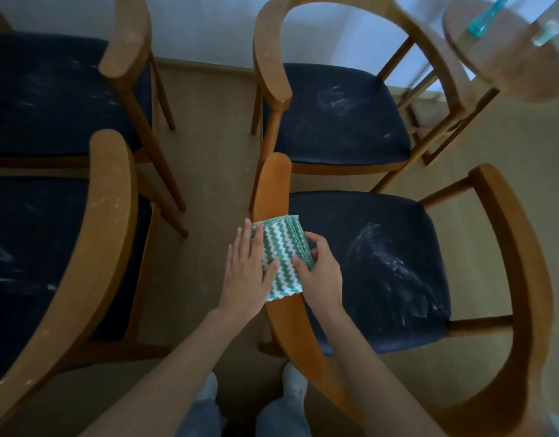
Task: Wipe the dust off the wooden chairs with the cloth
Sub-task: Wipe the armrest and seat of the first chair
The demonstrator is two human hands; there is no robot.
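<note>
Stands over the near right chair (524, 279), with the cloth (283, 253) draped across its curved wooden rail (273, 184). Presses the cloth flat with the left hand (248, 272), fingers straight, probably to stop it sliding off the narrow wood. Pinches the cloth's right edge with the right hand (320, 272), fingers curled round it, seemingly to wrap it over the rail. Looks early in the task: pale dust streaks on the dark seat (382, 263), specks along the left chair (114, 200). Leaves a blurred teal bottle (483, 20) on the table (505, 67), well apart.
</note>
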